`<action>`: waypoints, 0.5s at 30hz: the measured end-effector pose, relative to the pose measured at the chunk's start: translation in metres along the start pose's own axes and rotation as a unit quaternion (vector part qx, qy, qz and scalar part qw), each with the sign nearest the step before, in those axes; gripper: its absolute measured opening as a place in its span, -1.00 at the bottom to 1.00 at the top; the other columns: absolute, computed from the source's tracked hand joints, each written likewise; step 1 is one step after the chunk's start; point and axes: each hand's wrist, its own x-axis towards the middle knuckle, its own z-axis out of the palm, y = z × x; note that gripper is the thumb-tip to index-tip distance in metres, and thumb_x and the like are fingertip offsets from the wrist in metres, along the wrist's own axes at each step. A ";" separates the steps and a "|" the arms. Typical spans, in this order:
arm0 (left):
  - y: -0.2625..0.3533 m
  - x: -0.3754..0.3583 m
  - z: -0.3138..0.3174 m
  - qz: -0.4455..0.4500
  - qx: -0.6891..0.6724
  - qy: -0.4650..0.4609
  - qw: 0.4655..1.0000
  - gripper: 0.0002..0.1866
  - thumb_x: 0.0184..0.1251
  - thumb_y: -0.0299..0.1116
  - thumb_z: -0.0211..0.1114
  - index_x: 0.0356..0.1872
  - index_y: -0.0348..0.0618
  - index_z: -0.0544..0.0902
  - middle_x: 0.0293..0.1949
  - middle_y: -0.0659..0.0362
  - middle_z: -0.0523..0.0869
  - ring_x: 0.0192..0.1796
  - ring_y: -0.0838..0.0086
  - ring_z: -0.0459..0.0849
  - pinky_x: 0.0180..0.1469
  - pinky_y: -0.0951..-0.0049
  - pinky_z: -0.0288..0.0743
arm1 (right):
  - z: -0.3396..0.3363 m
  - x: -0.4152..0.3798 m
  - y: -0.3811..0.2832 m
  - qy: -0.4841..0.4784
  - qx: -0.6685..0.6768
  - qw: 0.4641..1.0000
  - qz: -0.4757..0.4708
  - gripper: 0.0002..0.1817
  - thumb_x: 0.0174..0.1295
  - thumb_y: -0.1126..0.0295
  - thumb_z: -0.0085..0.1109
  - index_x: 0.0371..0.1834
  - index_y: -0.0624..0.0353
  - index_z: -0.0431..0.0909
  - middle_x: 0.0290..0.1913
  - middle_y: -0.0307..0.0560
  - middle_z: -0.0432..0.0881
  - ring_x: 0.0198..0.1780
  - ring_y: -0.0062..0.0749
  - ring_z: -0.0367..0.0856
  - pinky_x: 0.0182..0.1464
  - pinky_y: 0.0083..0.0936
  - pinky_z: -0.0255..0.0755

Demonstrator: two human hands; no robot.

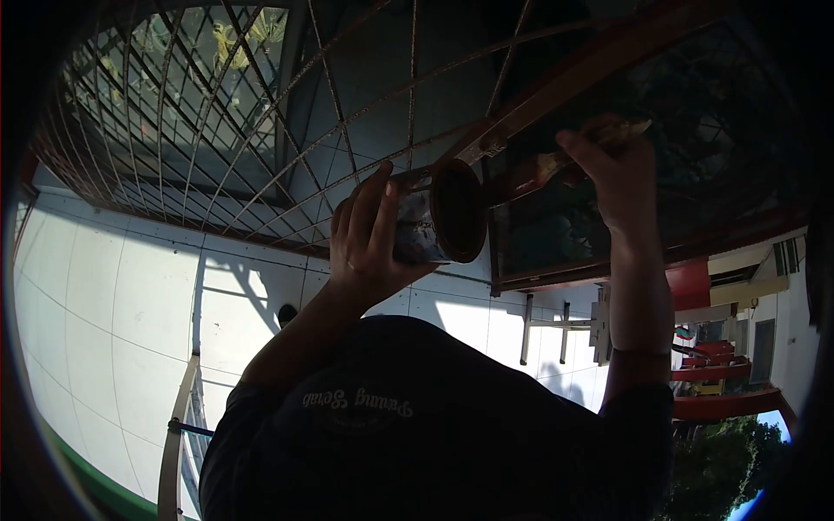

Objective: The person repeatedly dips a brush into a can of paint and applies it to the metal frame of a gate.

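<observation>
My left hand (369, 230) is wrapped round the side of a paint can (415, 227), its fingers along the wall. The can is tilted, its dark round mouth turned to the right. In my right hand (621, 165) is a paintbrush (547, 165), gripped by the handle, whose tip sticks out past the fingers. The brush's dark, reddish-brown head points left and sits right by the can's rim. Just behind the can and brush runs a reddish-brown metal bar (530, 108) of a frame.
A rusty metal grille (213, 113) spreads over the upper left, in front of a window. Beside the bar is a dark glass panel (695, 130). Pale floor tiles (95, 304) lie below, with a light-coloured rail (178, 434) at lower left. Red structures (730, 404) and trees stand at right.
</observation>
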 end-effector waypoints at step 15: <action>-0.004 0.011 -0.002 0.009 0.001 0.015 1.000 0.46 -0.31 0.20 0.73 0.57 -0.21 -0.02 0.38 -0.32 0.35 0.30 -0.14 0.56 0.19 -0.10 0.57 | -0.019 -0.004 0.053 -0.041 0.250 0.967 -0.013 -0.80 0.26 0.53 0.34 -0.10 0.22 0.55 -0.28 -0.17 0.64 -0.32 -0.47 0.72 -0.34 -0.52 0.66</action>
